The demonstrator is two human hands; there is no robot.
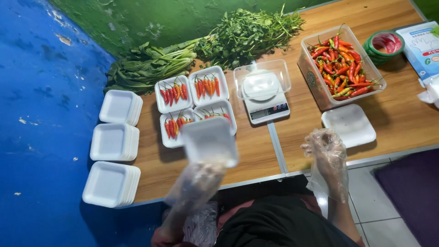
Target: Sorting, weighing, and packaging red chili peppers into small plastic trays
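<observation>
My left hand (pixel 194 183) grips a blurred white foam tray (pixel 210 141), probably by its near edge; it's light, crushable. My right hand (pixel 327 153) hovers open, empty, over the table (pixel 256 160).

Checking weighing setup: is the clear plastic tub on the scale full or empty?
Empty: the clear plastic tub shows only the white scale through it.

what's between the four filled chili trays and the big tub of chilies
In the head view, a kitchen scale with an empty clear container on it stands between the filled foam trays and the clear tub of chilies.
</observation>
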